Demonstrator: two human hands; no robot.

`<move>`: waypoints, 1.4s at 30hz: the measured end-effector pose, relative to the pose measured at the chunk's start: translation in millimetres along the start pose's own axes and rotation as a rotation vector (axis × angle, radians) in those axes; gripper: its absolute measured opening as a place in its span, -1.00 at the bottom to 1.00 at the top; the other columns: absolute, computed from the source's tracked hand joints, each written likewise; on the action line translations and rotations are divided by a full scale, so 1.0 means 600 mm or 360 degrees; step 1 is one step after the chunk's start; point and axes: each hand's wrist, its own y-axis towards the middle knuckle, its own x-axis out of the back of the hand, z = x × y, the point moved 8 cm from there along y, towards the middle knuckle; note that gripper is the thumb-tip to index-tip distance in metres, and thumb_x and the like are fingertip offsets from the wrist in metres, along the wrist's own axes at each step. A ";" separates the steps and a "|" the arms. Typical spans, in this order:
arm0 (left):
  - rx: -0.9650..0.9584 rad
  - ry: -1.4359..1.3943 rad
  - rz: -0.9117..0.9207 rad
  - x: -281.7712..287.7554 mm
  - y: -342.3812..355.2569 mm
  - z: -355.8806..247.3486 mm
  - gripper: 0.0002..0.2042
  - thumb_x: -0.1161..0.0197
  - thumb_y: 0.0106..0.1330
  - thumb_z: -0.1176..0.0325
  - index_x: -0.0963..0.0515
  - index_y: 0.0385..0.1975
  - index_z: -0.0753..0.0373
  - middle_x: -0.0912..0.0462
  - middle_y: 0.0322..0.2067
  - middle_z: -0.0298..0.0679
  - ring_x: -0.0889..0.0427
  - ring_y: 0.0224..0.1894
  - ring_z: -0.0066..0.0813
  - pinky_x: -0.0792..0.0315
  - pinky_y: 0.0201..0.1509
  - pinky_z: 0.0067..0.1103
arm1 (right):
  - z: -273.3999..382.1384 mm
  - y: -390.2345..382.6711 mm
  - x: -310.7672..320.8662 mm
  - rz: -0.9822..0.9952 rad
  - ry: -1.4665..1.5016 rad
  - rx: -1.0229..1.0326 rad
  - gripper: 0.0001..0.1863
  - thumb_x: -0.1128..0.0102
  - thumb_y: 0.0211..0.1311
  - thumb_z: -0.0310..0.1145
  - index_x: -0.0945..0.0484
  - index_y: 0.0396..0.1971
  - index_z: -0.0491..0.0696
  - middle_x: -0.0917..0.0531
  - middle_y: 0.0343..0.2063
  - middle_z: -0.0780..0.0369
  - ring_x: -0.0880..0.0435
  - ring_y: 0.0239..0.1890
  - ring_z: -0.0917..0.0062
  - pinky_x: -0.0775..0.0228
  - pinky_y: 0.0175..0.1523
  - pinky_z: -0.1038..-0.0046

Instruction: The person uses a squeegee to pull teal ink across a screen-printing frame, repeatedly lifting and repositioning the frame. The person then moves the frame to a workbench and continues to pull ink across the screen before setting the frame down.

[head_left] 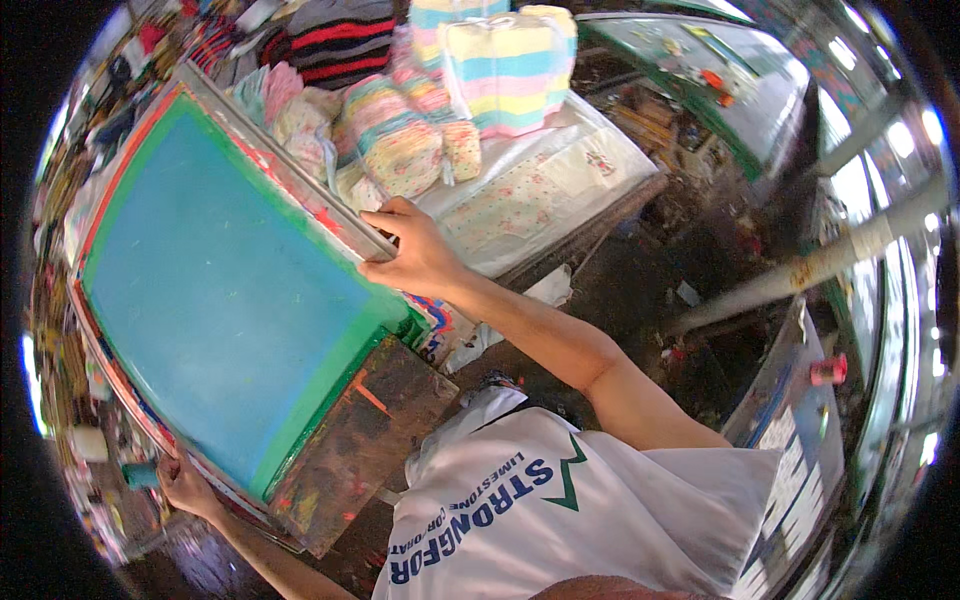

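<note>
A large screen-printing frame (pixel 225 290) lies tilted in front of me, its blue mesh bordered in green and its rim smeared with red paint. On the frame's right edge, my right hand (pixel 418 250) is closed, thumb and fingers pinching the rim. At the lower left, my left hand (pixel 187 487) grips the opposite edge, its fingers partly hidden by the rim. A paint-stained brown board (pixel 365 435) is against the frame's near end. What lies beneath the mesh cannot be seen.
Beyond the frame, tied bundles of striped cloth (pixel 508 75) and folded floral cloth (pixel 400 150) sit on a white-covered table (pixel 490 255). A slanting pole (pixel 800 270) stands at right. A green container (pixel 140 475) is beside my left hand.
</note>
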 end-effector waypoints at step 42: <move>0.0561 0.0122 -0.0394 0.223 0.033 0.391 -0.73 -0.60 0.08 0.27 -0.63 -0.53 0.29 -0.63 -0.41 -0.20 -0.68 -0.39 -0.20 -0.56 -0.28 -0.33 | 0.120 0.141 -0.608 0.0679 0.0788 0.0023 -0.35 -0.46 0.24 -0.67 -0.45 0.34 -0.37 -0.43 0.21 0.19 -0.67 0.15 0.39 -0.61 0.19 0.44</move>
